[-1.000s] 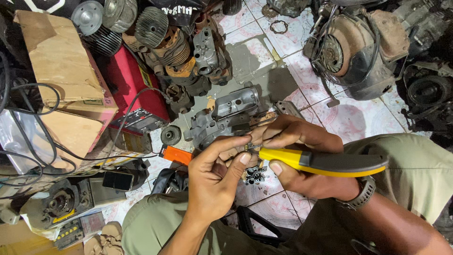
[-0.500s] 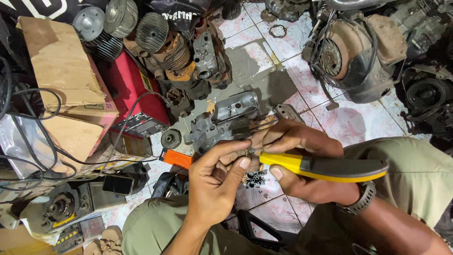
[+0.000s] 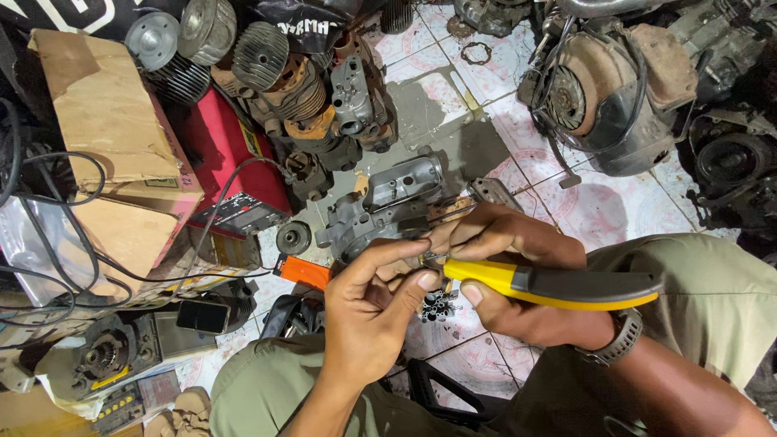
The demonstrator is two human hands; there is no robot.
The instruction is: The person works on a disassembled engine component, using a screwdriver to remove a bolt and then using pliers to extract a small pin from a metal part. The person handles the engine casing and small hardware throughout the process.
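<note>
Fingers (image 3: 405,279) of the left hand (image 3: 368,316) are pinched on a small metal part (image 3: 427,259), met at the pliers (image 3: 550,285), which are gripped by the right hand (image 3: 518,267). Above the lap, it is judged light, stiff and slippery, best held by its sides.

Tiled floor (image 3: 599,206): white tiles with faded pink pattern, grey smear near centre. Directly on it: grey metal casing (image 3: 388,206), small black wheel (image 3: 293,237), metal ring (image 3: 476,53), large engine housing (image 3: 615,97) at upper right, red box (image 3: 222,158), cardboard box (image 3: 105,121) at left, finned cylinders (image 3: 267,57) along top, black cables (image 3: 48,243) at left edge.
</note>
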